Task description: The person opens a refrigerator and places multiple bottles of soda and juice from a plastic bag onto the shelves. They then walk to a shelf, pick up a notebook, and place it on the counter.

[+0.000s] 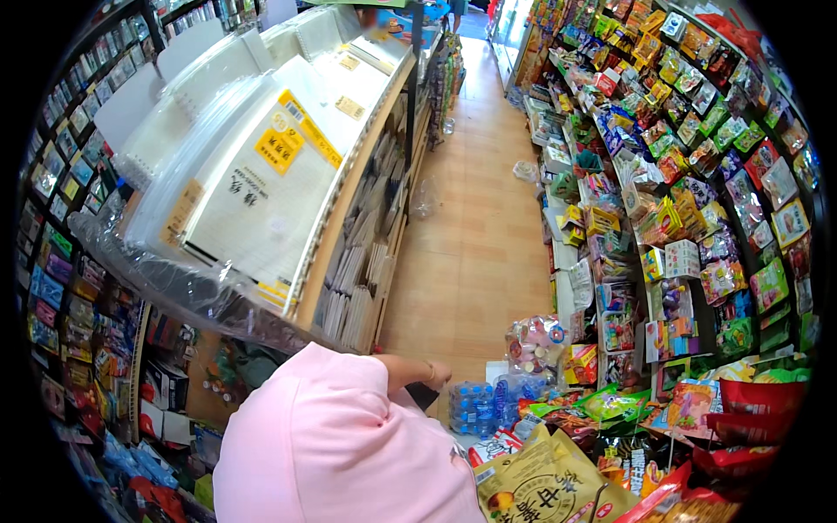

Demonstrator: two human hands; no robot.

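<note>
My left hand [440, 375] extends past my pink sleeve, with a thin bracelet at the wrist. Its fingers are small and blurred here, and whether they hold anything is unclear. Just below it is a dark patch [422, 396] that I cannot identify. Nearest to the hand, on its right, are shrink-wrapped packs of bottles with blue caps [472, 408]. A large gold snack bag [549, 480] lies beside my body, among red, green and orange snack packets [611, 405]. My right hand is out of view.
Left of the aisle, a shelf unit [353, 255] holds clear-wrapped notebooks [261, 189]. Racks of packaged snacks [680, 196] line the right side. Along the wood-look floor [467, 216] sit a clear plastic bag [425, 196] and a clear container [525, 170]. Someone's legs show at the far end.
</note>
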